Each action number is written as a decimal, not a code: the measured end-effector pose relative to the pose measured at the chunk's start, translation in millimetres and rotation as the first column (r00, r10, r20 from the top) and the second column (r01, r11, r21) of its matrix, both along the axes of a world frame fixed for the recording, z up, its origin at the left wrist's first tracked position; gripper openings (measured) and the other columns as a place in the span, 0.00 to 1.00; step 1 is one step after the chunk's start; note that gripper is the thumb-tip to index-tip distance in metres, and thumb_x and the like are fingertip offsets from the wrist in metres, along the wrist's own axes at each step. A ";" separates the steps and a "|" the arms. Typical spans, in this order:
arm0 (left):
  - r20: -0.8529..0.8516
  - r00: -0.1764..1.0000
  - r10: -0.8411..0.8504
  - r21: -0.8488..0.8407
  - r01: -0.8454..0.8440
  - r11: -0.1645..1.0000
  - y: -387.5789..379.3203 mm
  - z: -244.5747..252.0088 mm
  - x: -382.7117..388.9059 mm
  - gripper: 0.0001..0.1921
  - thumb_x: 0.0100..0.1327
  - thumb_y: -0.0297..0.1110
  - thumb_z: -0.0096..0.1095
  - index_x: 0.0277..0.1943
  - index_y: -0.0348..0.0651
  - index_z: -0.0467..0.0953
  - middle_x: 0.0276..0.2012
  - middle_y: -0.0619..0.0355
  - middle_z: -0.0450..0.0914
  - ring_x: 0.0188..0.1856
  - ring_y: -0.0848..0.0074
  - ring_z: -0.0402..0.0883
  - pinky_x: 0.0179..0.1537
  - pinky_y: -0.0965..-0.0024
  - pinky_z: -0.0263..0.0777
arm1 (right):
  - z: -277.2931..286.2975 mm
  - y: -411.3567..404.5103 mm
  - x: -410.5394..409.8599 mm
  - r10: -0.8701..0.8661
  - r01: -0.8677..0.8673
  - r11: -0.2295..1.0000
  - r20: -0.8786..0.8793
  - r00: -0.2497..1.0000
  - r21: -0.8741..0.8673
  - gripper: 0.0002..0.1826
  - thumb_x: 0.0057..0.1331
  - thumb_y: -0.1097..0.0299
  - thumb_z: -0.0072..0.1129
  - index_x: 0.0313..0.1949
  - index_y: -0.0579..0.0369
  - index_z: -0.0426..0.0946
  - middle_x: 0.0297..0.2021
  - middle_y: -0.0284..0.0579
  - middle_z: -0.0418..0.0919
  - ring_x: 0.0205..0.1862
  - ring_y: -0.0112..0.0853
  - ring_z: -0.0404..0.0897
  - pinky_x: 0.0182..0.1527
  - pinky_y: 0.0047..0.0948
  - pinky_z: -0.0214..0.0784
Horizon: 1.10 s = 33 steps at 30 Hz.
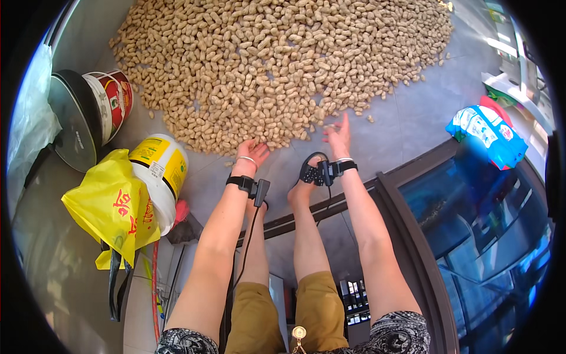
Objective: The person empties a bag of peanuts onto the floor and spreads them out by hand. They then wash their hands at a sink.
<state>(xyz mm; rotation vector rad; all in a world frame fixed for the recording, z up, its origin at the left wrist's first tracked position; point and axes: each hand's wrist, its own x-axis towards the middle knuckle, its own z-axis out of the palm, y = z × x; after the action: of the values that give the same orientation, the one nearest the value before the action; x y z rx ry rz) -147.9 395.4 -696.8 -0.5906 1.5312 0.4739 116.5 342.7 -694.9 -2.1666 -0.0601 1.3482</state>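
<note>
A wide heap of unshelled peanuts (283, 75) is spread over grey floor tiles in front of me. At its near edge my left hand (254, 154) is held low with the palm turned inward and the fingers apart, fingertips against the closest peanuts. My right hand (338, 136) hovers just off the heap's near right edge, fingers spread and one pointing forward. Small pale detail by its fingertips is too blurred to make out. Black straps with small devices and cables sit on both forearms, and each wrist wears a bangle.
A yellow-and-white bucket (166, 163) lies at left beside a yellow plastic bag (115, 208). Behind them stand a red-and-white bucket (116, 104) and a dark round-ended object (73, 124). At right are a blue-and-white package (488, 132) and a dark-framed glass door (477, 230). My sandalled foot (311, 170) rests between my hands.
</note>
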 end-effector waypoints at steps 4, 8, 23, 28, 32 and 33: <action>-0.101 0.980 -0.171 -0.134 0.157 0.979 -9.1 19.5 6.8 0.29 0.56 0.26 0.52 0.61 0.35 0.53 0.61 0.42 0.59 0.63 0.49 0.61 0.59 0.38 0.57 | -5.4 -20.2 72.9 -0.239 0.238 0.971 0.202 0.950 0.030 0.37 0.58 0.80 0.51 0.67 0.54 0.50 0.41 0.48 0.69 0.30 0.30 0.78 0.25 0.29 0.75; -0.301 0.954 0.014 -0.311 -0.112 0.944 -19.5 8.7 -14.6 0.30 0.54 0.25 0.52 0.61 0.37 0.53 0.60 0.41 0.59 0.61 0.44 0.62 0.58 0.39 0.60 | -23.8 -22.7 124.5 -0.294 0.336 0.934 0.265 0.918 -0.125 0.39 0.59 0.76 0.52 0.67 0.55 0.45 0.45 0.50 0.69 0.37 0.35 0.76 0.30 0.33 0.75; -0.478 0.878 0.008 0.052 0.020 0.998 -25.8 14.6 -40.9 0.18 0.58 0.24 0.49 0.52 0.28 0.62 0.49 0.48 0.68 0.55 0.56 0.72 0.51 0.49 0.73 | -31.7 -39.7 34.2 -0.395 0.365 0.916 -0.202 0.896 -0.168 0.37 0.58 0.77 0.46 0.65 0.55 0.41 0.48 0.53 0.63 0.48 0.46 0.73 0.49 0.47 0.72; -0.266 0.961 0.074 0.008 -0.075 0.997 -16.9 18.9 -35.6 0.14 0.55 0.25 0.52 0.44 0.30 0.62 0.48 0.44 0.66 0.55 0.48 0.71 0.54 0.44 0.68 | -8.9 13.7 -23.4 -0.268 0.316 0.942 -0.311 0.912 0.115 0.38 0.56 0.74 0.50 0.63 0.53 0.41 0.53 0.55 0.60 0.48 0.46 0.72 0.52 0.46 0.70; -0.212 0.977 -0.020 -0.137 -0.009 0.991 -22.0 26.8 -56.0 0.16 0.54 0.23 0.50 0.45 0.31 0.60 0.52 0.35 0.62 0.57 0.40 0.67 0.56 0.40 0.64 | 14.2 -2.6 -58.9 -0.443 0.412 0.897 -0.318 0.838 -0.161 0.31 0.57 0.74 0.46 0.59 0.58 0.48 0.44 0.54 0.67 0.46 0.46 0.74 0.49 0.44 0.71; -0.173 0.985 -0.006 -0.131 -0.017 0.991 -21.6 24.3 -38.2 0.16 0.54 0.23 0.50 0.45 0.31 0.60 0.52 0.35 0.62 0.57 0.40 0.67 0.56 0.40 0.64 | -7.6 -27.2 -39.2 -0.383 0.312 0.922 -0.402 0.832 -0.231 0.28 0.56 0.75 0.47 0.57 0.59 0.52 0.42 0.53 0.68 0.45 0.45 0.74 0.48 0.43 0.71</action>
<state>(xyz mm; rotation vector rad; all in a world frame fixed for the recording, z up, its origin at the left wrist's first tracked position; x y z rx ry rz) -186.1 373.8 -672.5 -0.6698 1.7370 0.4394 77.3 315.5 -702.5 -1.8152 0.6107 1.6215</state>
